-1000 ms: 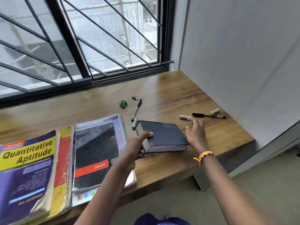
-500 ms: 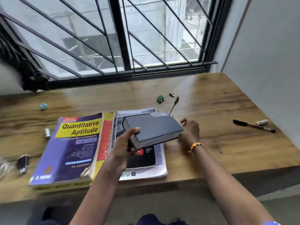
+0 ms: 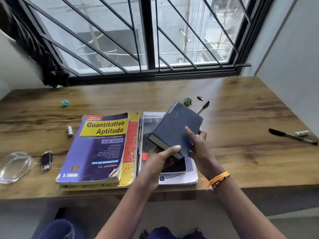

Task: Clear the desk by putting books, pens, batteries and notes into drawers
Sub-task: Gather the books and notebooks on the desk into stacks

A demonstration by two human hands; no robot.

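Dark book (image 3: 177, 128) held tilted between both hands above the notebook (image 3: 179, 176) on the bench (image 3: 241, 152). Left hand (image 3: 160, 159) grips its near lower corner, thumb on the cover. Right hand (image 3: 196, 144) clasps its right edge, fingers over the cover. Pen (image 3: 291, 136) lies well right of the right hand; battery (image 3: 69, 131) well left of the left hand.

A wooden desk (image 3: 241, 104) with dark grain runs wall to wall under a wide window (image 3: 148, 31). The window has a black frame and black bars (image 3: 96, 30), some upright, some slanting. Daylight comes through it, showing pale building walls and scaffold poles outside. A dark curtain (image 3: 34, 44) hangs bunched at the left. Light grey walls (image 3: 293, 49) close the right corner. The floor (image 3: 284, 226) below is grey.
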